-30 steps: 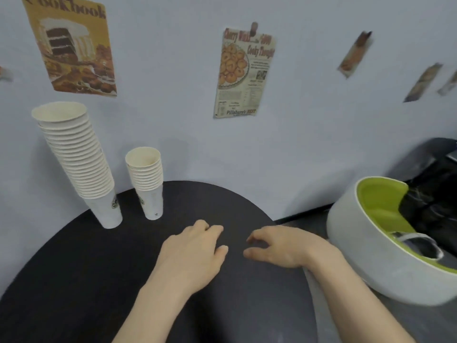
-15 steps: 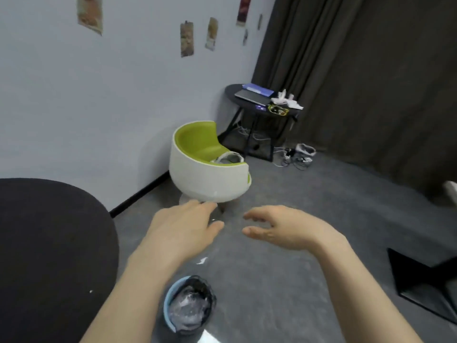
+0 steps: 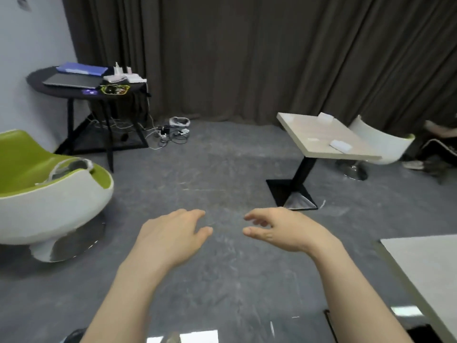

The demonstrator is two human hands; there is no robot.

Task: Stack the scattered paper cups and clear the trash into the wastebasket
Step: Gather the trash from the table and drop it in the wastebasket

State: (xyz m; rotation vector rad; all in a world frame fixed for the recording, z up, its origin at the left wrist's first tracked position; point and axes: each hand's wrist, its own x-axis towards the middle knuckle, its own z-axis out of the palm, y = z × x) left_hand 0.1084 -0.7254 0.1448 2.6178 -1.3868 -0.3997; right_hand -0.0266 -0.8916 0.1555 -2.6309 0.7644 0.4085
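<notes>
Hands, left hand [image 3: 170,237] and right hand [image 3: 284,231] (both empty), above mottled grey floor [image 3: 222,169]

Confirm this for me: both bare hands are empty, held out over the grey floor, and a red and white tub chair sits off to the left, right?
Not quite. In the head view the tub chair is green and white, not red. The left hand and right hand are empty over the grey floor.
</notes>
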